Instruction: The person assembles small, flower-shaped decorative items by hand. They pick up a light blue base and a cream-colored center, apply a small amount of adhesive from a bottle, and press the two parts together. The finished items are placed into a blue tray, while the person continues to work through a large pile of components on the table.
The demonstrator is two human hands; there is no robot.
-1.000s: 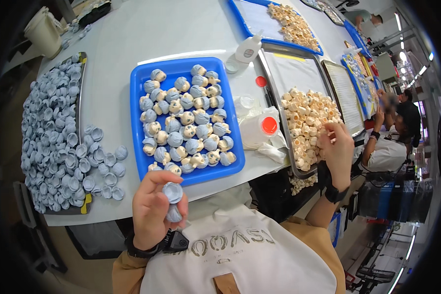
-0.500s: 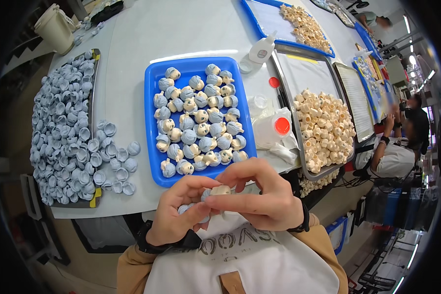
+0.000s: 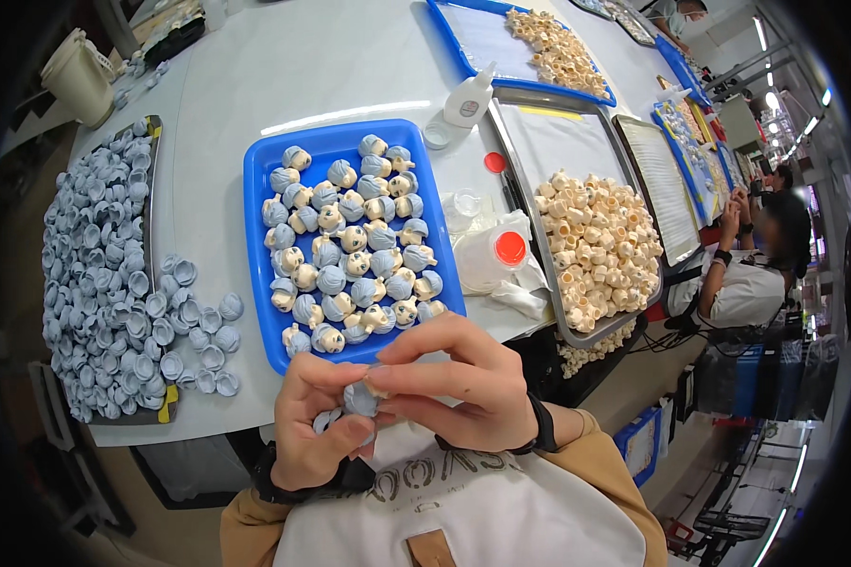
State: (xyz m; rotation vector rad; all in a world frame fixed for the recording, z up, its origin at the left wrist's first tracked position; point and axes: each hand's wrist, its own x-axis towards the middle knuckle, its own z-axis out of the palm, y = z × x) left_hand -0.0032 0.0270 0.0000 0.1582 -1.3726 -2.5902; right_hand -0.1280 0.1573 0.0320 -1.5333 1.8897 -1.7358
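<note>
Close in front of my apron, both hands meet at a small doll head with a light blue hair shell on it. My right hand pinches its cream side, which is mostly hidden by the fingers. My left hand curls around the blue side and also keeps a loose blue hair shell in the palm. Just beyond my hands lies a blue tray holding several rows of doll heads with blue hair.
Blue hair shells are heaped at the left. To the right stand a white container with a red top, a squeeze bottle and a metal tray of hollow cream heads. A co-worker sits at far right.
The doll head has been turned between my fingers, so its blue side shows more and its cream side less. My hands have moved slightly left in view, and the whole scene has shifted left.
</note>
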